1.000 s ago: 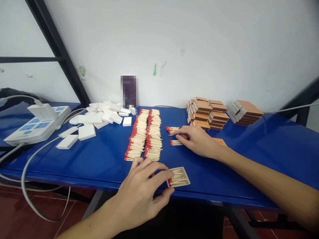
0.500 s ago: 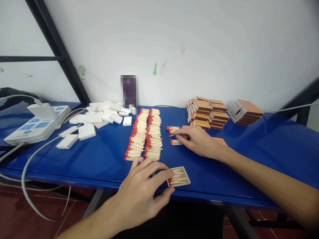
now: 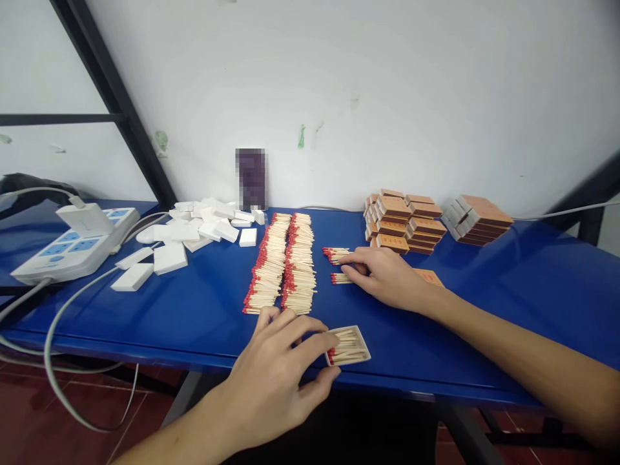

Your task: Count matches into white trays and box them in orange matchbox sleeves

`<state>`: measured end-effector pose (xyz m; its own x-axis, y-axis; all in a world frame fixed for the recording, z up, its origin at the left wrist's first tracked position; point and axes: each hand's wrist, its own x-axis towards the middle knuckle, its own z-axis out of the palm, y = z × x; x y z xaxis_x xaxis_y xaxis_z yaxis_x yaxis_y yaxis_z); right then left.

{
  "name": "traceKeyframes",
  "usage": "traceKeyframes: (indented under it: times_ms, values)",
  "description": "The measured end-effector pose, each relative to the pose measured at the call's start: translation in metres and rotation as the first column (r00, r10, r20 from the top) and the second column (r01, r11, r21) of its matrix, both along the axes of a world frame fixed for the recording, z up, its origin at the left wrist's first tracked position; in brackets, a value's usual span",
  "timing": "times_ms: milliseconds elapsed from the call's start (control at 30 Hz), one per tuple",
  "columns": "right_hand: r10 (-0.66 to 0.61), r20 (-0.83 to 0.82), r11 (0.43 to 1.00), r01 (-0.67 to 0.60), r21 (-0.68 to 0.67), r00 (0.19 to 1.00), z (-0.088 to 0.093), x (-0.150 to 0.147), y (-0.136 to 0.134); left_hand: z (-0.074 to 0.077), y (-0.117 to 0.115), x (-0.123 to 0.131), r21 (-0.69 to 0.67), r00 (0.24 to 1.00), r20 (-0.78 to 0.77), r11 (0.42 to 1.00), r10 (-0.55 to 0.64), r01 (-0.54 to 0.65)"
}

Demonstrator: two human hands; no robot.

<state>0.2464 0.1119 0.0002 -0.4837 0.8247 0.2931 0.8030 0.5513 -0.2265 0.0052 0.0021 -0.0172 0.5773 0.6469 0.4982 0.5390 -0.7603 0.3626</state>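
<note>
My left hand (image 3: 278,368) grips the left end of a small white matchbox tray (image 3: 349,347) half filled with red-tipped matches, at the near edge of the blue table (image 3: 194,310). My right hand (image 3: 387,274) lies flat, fingers stretched over two small bunches of matches (image 3: 336,255) on the table. Two long rows of matches (image 3: 283,265) lie just left of that hand. An orange matchbox sleeve (image 3: 429,276) peeks out behind my right wrist.
Stacks of orange matchboxes (image 3: 404,223) and another stack (image 3: 477,219) stand at the back right. A heap of white trays (image 3: 194,229) lies at the back left. A white power strip (image 3: 72,242) with grey cables (image 3: 58,310) sits far left.
Hardly anything has moved; the view shifted slightly, and both hands stay where they were.
</note>
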Motion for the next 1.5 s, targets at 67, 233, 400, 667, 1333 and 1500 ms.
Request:
traceKeyframes:
  times_ms: [67,233,400,667,1333,1500]
  values:
    - [-0.011,-0.005,1.0,0.011,-0.006,1.0,0.001,-0.002,-0.002,0.0,0.0,0.0,0.006,1.0,0.004,1.0,-0.001,0.001]
    - [0.006,-0.04,1.0,-0.007,-0.016,0.999,0.002,-0.005,-0.008,0.002,-0.001,0.001,0.013,1.0,0.004,1.0,0.005,-0.005]
    - [-0.007,-0.014,1.0,0.008,0.002,1.0,0.0,-0.004,-0.01,0.003,-0.001,0.001,0.018,1.0,0.001,1.0,0.006,-0.006]
    - [-0.024,0.005,0.996,0.023,0.083,1.0,-0.002,-0.003,-0.009,0.002,0.0,0.002,0.028,1.0,-0.013,1.0,0.011,-0.011]
    - [-0.06,0.033,0.998,0.06,0.002,0.998,-0.004,0.0,-0.003,0.002,0.001,0.001,0.015,1.0,-0.014,1.0,0.004,-0.004]
    - [-0.045,0.028,0.999,0.045,-0.003,0.999,-0.001,-0.001,-0.004,0.001,0.0,0.001,0.006,1.0,-0.017,1.0,0.0,0.0]
